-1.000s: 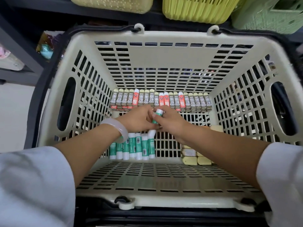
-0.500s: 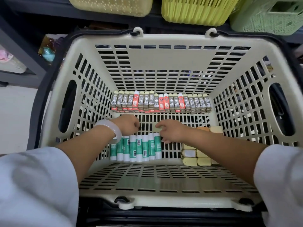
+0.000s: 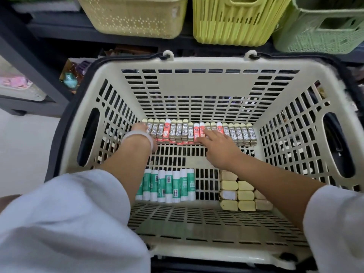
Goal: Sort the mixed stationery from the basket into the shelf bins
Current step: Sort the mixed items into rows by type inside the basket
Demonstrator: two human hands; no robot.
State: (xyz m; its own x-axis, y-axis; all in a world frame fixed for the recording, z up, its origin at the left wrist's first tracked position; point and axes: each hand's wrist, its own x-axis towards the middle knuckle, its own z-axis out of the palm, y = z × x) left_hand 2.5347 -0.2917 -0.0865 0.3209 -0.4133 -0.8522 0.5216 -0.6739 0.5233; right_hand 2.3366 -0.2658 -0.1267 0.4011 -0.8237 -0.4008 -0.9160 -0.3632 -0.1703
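Observation:
A cream slotted basket [image 3: 197, 83] holds three groups of stationery. Along its far wall runs a row of grey and red 2B lead cases [image 3: 239, 133]. Green-and-white glue sticks [image 3: 169, 185] lie side by side at the near left, and pale yellow erasers [image 3: 244, 196] are stacked at the near right. My left hand [image 3: 140, 128] touches the left end of the lead-case row; its fingers are mostly hidden behind the wrist and bracelet. My right hand [image 3: 216, 146] lies on the middle of the row, fingers stretched out over the red cases.
Three bins stand on the shelf above the basket: a pale yellow one [image 3: 134, 14], a bright yellow one [image 3: 236, 18] and a green one [image 3: 323, 26]. A dark shelf frame [image 3: 29, 54] and packets of goods sit at the left.
Both hands let go of the glue stick, now lying in its row, and moved forward from the basket's middle to the lead cases at the far wall. The camera tilted closer.

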